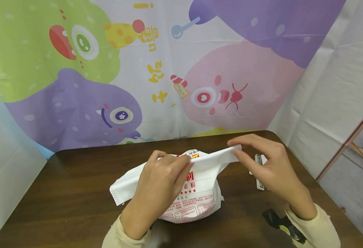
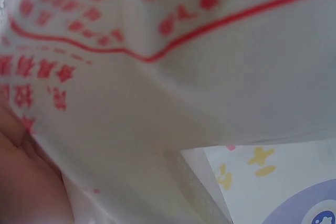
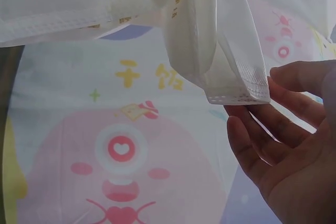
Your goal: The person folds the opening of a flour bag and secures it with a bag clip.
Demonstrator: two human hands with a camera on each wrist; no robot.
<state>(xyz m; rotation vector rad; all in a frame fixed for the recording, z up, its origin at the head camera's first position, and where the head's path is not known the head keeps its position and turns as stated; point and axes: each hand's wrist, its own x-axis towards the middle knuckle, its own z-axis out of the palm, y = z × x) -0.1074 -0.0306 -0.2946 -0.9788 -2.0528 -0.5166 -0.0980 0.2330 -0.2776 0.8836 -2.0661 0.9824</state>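
A white flour bag (image 1: 197,203) with red print bulges on the table, its top folded over into a long flat white strip (image 1: 215,157). My left hand (image 1: 161,179) grips this strip near its middle, fingers curled over it. At the strip's right end, my right hand (image 1: 268,165) pinches the stitched corner between thumb and fingers. The right wrist view shows the corner of the bag (image 3: 239,95) between the fingers of the right hand (image 3: 294,150). Printed bag plastic (image 2: 210,87) fills most of the left wrist view, with part of the left hand (image 2: 31,177) at its edge.
The dark wooden table (image 1: 60,193) carries the bag. Small dark-and-white flat pieces (image 1: 260,172) lie to the right, partly behind the right hand. A black strap device (image 1: 285,225) sits at the right wrist. A cartoon cloth (image 1: 165,69) hangs behind the table.
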